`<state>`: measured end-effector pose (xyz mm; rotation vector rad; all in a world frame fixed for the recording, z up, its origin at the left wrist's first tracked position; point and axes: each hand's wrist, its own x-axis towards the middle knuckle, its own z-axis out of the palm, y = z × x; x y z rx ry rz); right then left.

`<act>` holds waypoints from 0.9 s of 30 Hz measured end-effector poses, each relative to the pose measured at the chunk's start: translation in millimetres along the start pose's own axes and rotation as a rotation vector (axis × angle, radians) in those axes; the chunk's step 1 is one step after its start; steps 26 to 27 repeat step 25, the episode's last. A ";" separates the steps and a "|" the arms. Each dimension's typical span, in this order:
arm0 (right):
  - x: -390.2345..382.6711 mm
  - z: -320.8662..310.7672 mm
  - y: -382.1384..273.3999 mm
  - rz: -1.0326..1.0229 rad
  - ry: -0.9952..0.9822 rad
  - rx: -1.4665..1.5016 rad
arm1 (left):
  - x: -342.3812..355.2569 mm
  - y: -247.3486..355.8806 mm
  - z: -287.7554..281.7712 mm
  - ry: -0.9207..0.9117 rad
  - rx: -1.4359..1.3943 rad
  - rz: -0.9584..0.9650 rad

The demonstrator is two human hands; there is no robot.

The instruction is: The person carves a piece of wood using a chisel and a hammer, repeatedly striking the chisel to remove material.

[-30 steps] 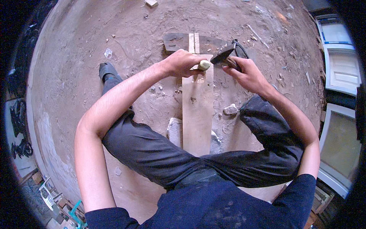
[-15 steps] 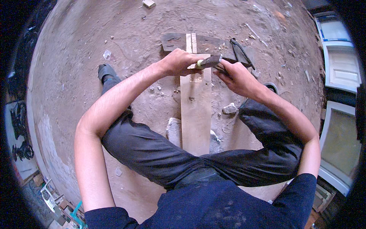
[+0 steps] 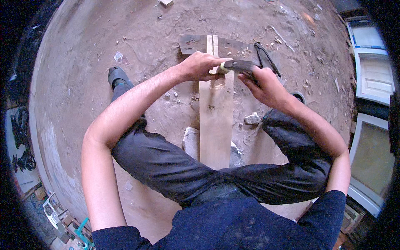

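Note:
A long pale wooden board (image 3: 216,121) runs away from me between my legs, with narrow strips (image 3: 212,43) at its far end. My left hand (image 3: 199,66) is over the far part of the board, closed round what looks like a chisel (image 3: 223,68); only its pale yellow-green handle end shows, and its blade is hidden. To its right, my right hand (image 3: 264,85) grips a dark hammer (image 3: 239,65), blurred by motion. The hammer's dark head overlaps the handle end in this view; whether they touch I cannot tell.
A dark plank (image 3: 237,48) lies crosswise at the board's far end. On its right rests a black metal tool (image 3: 266,59). Stones (image 3: 252,119) lie beside the board on the dirt floor (image 3: 158,37). White-framed panels (image 3: 371,154) stand at the far right.
The hammer has swung from a tilted position to nearly level, its head now over the handle end. My right hand shifted slightly right; the left stays at the board.

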<state>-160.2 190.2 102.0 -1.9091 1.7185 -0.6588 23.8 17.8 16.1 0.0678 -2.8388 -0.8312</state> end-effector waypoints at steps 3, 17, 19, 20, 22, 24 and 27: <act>2.6 1.1 -1.9 0.128 -0.169 0.033 | -4.5 -3.2 5.0 0.085 -0.033 0.068; -1.0 1.9 8.0 0.159 -0.155 0.082 | 0.1 -10.2 8.3 -0.053 -0.180 0.025; 0.5 1.7 8.9 0.157 -0.153 0.061 | -0.2 -6.5 5.8 -0.053 -0.157 0.015; 1.8 2.1 7.9 0.154 -0.153 0.043 | -1.8 -6.1 5.0 -0.040 -0.122 0.011; 3.9 -0.4 1.9 0.170 -0.166 0.042 | -3.3 -4.5 2.9 -0.027 -0.087 0.009; 3.9 -0.9 0.9 0.180 -0.183 0.024 | -3.7 -2.6 -0.3 -0.032 -0.038 0.014; 2.4 0.0 4.0 0.174 -0.187 0.009 | -3.1 0.1 -2.3 -0.050 0.000 -0.018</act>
